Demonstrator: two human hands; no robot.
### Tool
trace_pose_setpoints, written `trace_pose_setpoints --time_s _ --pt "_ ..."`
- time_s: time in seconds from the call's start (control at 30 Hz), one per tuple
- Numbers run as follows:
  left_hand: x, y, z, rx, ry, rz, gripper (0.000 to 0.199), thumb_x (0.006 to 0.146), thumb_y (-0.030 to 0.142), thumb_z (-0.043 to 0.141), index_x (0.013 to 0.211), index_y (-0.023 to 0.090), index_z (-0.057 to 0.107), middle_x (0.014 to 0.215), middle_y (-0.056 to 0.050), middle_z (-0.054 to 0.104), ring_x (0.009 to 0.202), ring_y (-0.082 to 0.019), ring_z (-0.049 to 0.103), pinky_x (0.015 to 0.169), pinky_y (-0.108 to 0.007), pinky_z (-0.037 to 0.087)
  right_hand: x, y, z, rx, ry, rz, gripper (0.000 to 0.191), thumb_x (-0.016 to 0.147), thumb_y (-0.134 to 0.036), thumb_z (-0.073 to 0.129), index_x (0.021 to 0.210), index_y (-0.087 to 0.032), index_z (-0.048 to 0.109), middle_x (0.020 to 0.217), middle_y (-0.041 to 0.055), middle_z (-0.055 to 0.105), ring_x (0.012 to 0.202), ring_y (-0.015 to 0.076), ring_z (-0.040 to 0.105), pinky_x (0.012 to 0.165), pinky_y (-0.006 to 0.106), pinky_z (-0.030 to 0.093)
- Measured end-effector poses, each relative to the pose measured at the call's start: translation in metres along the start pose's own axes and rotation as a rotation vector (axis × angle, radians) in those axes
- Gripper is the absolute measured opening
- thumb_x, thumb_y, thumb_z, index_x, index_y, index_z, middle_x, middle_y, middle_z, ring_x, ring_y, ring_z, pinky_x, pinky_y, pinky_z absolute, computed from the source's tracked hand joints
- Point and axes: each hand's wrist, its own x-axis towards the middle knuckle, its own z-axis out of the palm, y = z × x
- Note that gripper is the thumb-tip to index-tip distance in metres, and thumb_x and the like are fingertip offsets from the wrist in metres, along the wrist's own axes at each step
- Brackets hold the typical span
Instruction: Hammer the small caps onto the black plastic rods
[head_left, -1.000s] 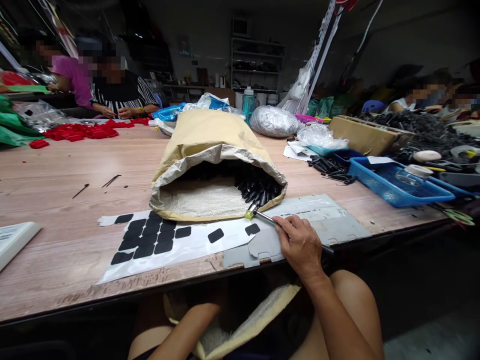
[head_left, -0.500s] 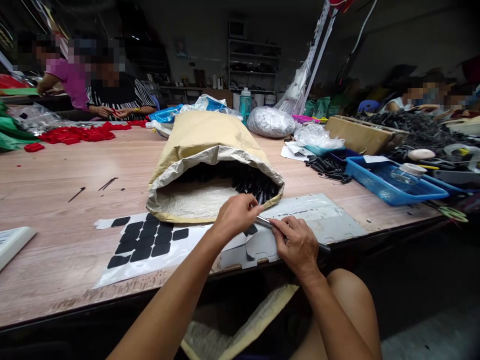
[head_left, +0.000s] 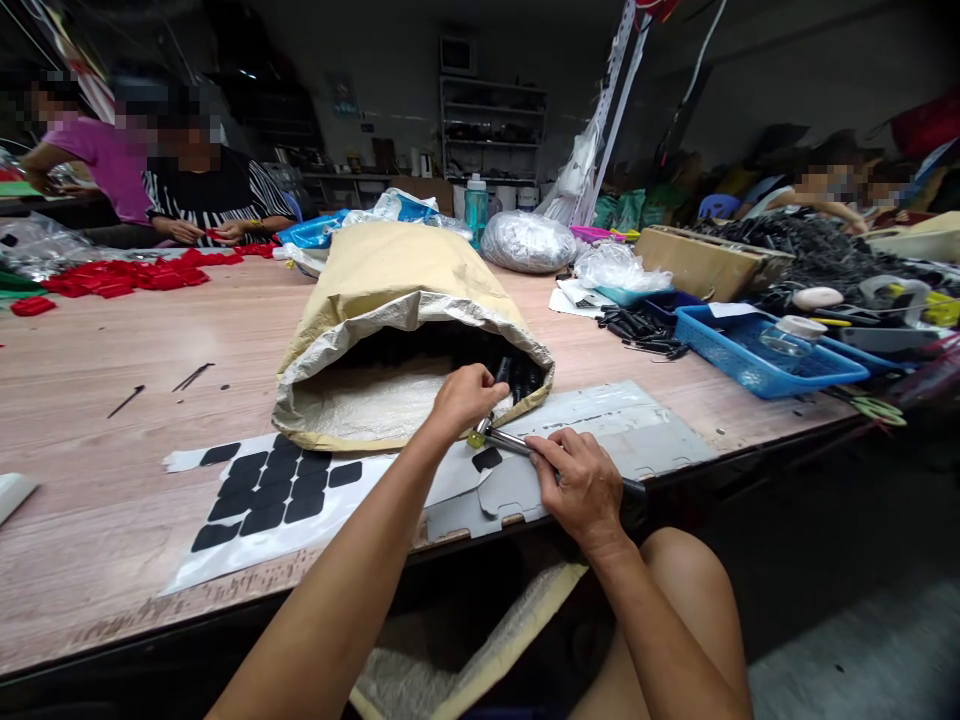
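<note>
My right hand (head_left: 581, 485) is closed round the handle of a small hammer (head_left: 510, 440). It has a metal shaft, a dark grip end and a yellowish head face at the left. Just above the hammer head, my left hand (head_left: 469, 395) is at the mouth of a big tan paper sack (head_left: 412, 262), fingers pinched on a small black piece (head_left: 504, 370). More dark pieces lie inside the sack, partly in shadow. Below its mouth is a white sheet of black square stickers (head_left: 266, 485). One black sticker (head_left: 487, 459) is by the hammer on a grey board (head_left: 645, 430).
Blue baskets (head_left: 757, 365) and a heap of black parts (head_left: 802, 250) stand at the right. Red pieces (head_left: 112, 275) lie at the far left, near seated people. Behind the sack are a water bottle (head_left: 476, 205) and a plastic bag (head_left: 529, 242). Another open sack (head_left: 517, 630) hangs below the table edge.
The hammer's head has come into view beside my left hand. My left hand has shifted slightly up at the sack mouth, a black piece now at its fingertips. The whole view has swung slightly right.
</note>
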Motion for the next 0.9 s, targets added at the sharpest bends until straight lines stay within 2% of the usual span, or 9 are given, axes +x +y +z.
trace_pose_setpoints --time_s 0.07,0.13,0.27,0.4,0.5,0.63,0.77,0.9 --pt "-0.011 -0.017 -0.017 -0.193 0.022 0.055 0.029 0.083 0.043 0.061 0.084 0.016 0.068 0.079 -0.004 0.069 0.072 -0.018 0.061 0.063 -0.027 0.043 0.0 0.0 0.0 0.005 -0.002 0.0 0.023 0.094 -0.026 0.06 0.112 -0.03 0.074 0.09 0.0029 0.065 0.087 0.0194 0.052 0.077 0.031 0.038" --pt "-0.03 -0.035 -0.032 -0.321 -0.006 0.089 0.032 0.082 0.047 0.062 0.084 0.015 0.068 0.078 -0.002 0.068 0.071 -0.016 0.059 0.062 -0.025 0.042 0.0 0.001 0.001 0.009 -0.004 0.003 0.023 0.094 -0.026 0.059 0.111 -0.03 0.073 0.09 0.0029 0.065 0.087 0.0195 0.052 0.077 0.031 0.038" --pt "-0.075 -0.067 -0.048 -0.216 -0.034 0.068 0.03 0.083 0.048 0.064 0.089 0.019 0.069 0.079 0.0 0.068 0.071 -0.016 0.058 0.063 -0.026 0.04 -0.002 0.002 0.001 0.01 -0.018 0.008 0.022 0.094 -0.026 0.058 0.112 -0.029 0.072 0.091 0.0029 0.065 0.088 0.0199 0.052 0.078 0.031 0.038" --pt "-0.101 -0.085 -0.035 -0.049 0.01 0.082 0.021 0.082 0.039 0.066 0.092 0.021 0.071 0.083 -0.001 0.068 0.078 -0.019 0.059 0.07 -0.03 0.043 -0.002 0.004 0.002 -0.014 -0.02 -0.007 0.023 0.095 -0.027 0.057 0.114 -0.028 0.071 0.094 0.0034 0.065 0.088 0.0203 0.051 0.078 0.031 0.039" --pt "-0.105 -0.091 -0.022 0.008 0.086 0.159 0.018 0.083 0.036 0.066 0.093 0.022 0.071 0.091 -0.004 0.066 0.092 -0.023 0.057 0.082 -0.034 0.043 -0.002 0.005 0.003 -0.033 -0.008 -0.004 0.025 0.096 -0.026 0.056 0.116 -0.028 0.071 0.095 0.0034 0.066 0.088 0.0203 0.052 0.078 0.032 0.04" --pt "-0.104 -0.094 -0.017 -0.053 0.096 0.171 0.019 0.082 0.033 0.069 0.098 0.023 0.07 0.089 -0.002 0.064 0.089 -0.022 0.057 0.08 -0.033 0.044 0.0 0.002 -0.001 0.013 0.031 0.01 0.03 0.098 -0.025 0.052 0.122 -0.028 0.069 0.095 0.0044 0.067 0.088 0.0207 0.055 0.082 0.033 0.044" --pt "-0.106 -0.094 -0.018 -0.094 0.103 0.181 0.014 0.081 0.029 0.071 0.092 0.021 0.07 0.088 -0.002 0.065 0.088 -0.02 0.057 0.079 -0.032 0.043 -0.001 -0.016 -0.014 0.246 0.058 0.067 0.033 0.1 -0.026 0.048 0.128 -0.027 0.066 0.098 0.0057 0.068 0.095 0.021 0.062 0.088 0.035 0.049" --pt "-0.107 -0.095 -0.016 -0.072 0.111 0.199 0.014 0.083 0.032 0.07 0.093 0.022 0.074 0.085 -0.002 0.064 0.087 -0.021 0.056 0.08 -0.033 0.043 -0.005 -0.04 -0.026 0.508 -0.02 0.056 0.032 0.1 -0.025 0.049 0.127 -0.028 0.066 0.105 0.0053 0.07 0.099 0.019 0.066 0.089 0.033 0.052"
